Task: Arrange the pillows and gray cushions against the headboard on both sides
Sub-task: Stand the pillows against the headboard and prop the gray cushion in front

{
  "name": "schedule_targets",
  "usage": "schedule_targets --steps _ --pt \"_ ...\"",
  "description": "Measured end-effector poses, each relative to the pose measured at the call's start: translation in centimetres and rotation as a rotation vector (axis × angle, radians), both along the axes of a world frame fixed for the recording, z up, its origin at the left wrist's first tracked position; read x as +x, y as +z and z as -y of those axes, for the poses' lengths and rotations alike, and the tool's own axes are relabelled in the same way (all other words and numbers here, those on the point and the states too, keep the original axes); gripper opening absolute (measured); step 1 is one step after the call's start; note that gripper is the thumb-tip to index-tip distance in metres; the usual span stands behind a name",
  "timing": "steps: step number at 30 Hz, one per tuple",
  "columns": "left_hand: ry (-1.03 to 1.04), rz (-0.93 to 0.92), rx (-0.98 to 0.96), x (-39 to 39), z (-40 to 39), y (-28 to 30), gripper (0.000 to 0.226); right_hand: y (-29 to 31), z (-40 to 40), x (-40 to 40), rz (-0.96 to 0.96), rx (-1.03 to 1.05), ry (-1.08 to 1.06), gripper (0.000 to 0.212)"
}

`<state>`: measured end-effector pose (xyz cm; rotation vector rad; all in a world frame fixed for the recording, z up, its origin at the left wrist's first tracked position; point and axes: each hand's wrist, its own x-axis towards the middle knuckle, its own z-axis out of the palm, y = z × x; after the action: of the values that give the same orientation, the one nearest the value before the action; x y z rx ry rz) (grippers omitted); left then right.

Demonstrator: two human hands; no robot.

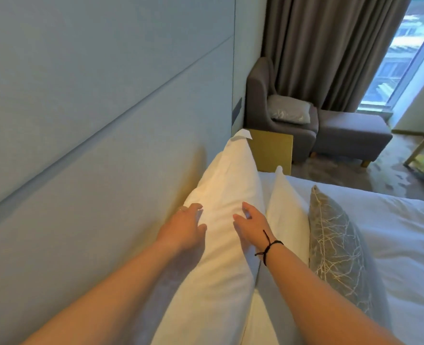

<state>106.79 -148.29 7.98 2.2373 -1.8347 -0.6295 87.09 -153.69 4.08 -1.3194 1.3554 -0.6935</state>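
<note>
Both hands, left hand (184,226) and right hand (252,224), rest open-fingered on 1 upright white pillow (221,195) beside the headboard (94,145), gripping nothing.

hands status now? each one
Left hand: open, fingers spread on the big white pillow, gripping nothing.
Right hand: open, resting on the same pillow.

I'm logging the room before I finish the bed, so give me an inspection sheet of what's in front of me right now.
Surface: bed with white cover, smooth where visible.
Job's things: large white pillow standing by the headboard; second white pillow in front of it; gray patterned cushion upright beyond that.
Clutter: nothing seen on the bed.
Hands: left hand and right hand on either side of the large pillow, fingers spread.
Cables: nothing seen.
Surroundings: armchair holding another gray cushion, footstool, curtain, window.
</note>
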Motion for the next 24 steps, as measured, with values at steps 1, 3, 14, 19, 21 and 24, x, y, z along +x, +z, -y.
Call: schedule_targets --steps 1,3,14,19,21,24 --pt "-0.033 0.003 0.01 -0.3 2.9 -0.3 0.053 -0.3 1.2 -0.7 0.032 0.019 -0.039 0.062" --pt "-0.071 0.012 0.02 -1.1 8.8 -0.7 0.053 -1.2 3.0 -1.6 0.069 0.027 -0.089 0.061" --pt "-0.194 0.13 -0.147 -6.8 31.7 0.9 0.062 -6.6 0.7 -1.6 0.02 -0.05 0.013 0.067" --pt "0.079 -0.015 -0.258 -6.1 35.3 2.9 0.058 -6.9 0.3 -2.2 -0.003 -0.024 0.018 0.073" --pt "0.234 -0.057 -0.298 -4.4 35.8 3.7 0.046 -6.9 -0.3 -1.8 -0.015 -0.019 0.014 0.072" --pt "0.34 -0.101 -0.291 -3.2 35.0 3.9 0.042 -7.2 -1.2 -0.8 -0.021 -0.01 0.001 0.071"
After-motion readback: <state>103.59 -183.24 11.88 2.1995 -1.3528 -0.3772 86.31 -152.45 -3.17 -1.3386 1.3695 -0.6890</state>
